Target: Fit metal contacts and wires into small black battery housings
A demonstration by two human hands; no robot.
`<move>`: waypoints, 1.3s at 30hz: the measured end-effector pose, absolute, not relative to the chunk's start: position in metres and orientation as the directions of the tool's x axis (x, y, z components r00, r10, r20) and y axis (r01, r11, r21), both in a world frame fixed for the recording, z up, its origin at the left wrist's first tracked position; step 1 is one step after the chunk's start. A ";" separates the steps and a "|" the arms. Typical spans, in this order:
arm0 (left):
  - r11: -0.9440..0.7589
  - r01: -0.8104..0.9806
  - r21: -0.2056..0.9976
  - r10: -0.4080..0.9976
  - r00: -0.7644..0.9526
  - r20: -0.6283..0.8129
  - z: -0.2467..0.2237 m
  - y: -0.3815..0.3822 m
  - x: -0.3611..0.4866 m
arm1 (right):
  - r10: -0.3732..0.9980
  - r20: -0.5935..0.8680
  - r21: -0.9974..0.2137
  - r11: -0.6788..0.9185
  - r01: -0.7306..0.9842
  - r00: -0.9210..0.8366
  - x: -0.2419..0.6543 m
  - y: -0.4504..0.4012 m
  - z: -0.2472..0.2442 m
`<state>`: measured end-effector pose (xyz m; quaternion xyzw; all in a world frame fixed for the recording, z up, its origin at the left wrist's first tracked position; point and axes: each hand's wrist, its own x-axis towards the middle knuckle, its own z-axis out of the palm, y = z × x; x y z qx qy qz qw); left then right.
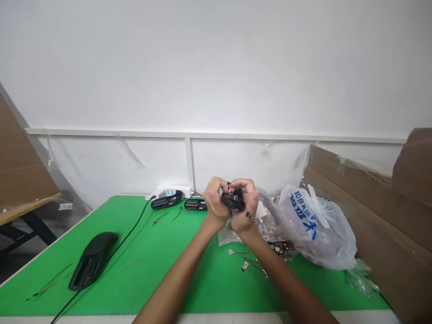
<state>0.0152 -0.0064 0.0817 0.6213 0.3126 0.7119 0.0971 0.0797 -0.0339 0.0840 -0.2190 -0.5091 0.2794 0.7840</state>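
Nearest me, a black shell (101,245) lies on the green bench (151,265) to my left, and small wired contacts (245,266) lie between my forearms. Further out, my left fingers (219,183) and right fingers (245,182) together grasp a black part (232,201) above the bench. To the right sits a tied plastic bag (324,231); towards the wall (216,67), two black casings (158,204).

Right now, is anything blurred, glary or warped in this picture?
All in the head view: soft, diffuse light on the white wall; small glints on the crumpled clear plastic; fine detail of the held black plastic part too soft to make out; brown cardboard at right seemingly lens-stretched.
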 end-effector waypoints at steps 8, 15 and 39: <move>-0.945 0.119 0.304 0.239 -0.379 0.894 0.129 0.003 0.016 | 0.492 0.807 -0.374 0.854 -0.361 0.328 0.072 -0.012 0.142; -0.981 -0.052 0.189 0.192 -0.440 0.877 0.148 -0.006 0.009 | 0.380 0.849 -0.339 0.925 -0.172 0.367 0.063 -0.014 0.133; -0.916 -0.102 0.388 0.392 -0.437 0.810 0.149 -0.020 0.026 | 0.375 0.855 -0.380 0.923 -0.061 0.358 0.084 -0.029 0.144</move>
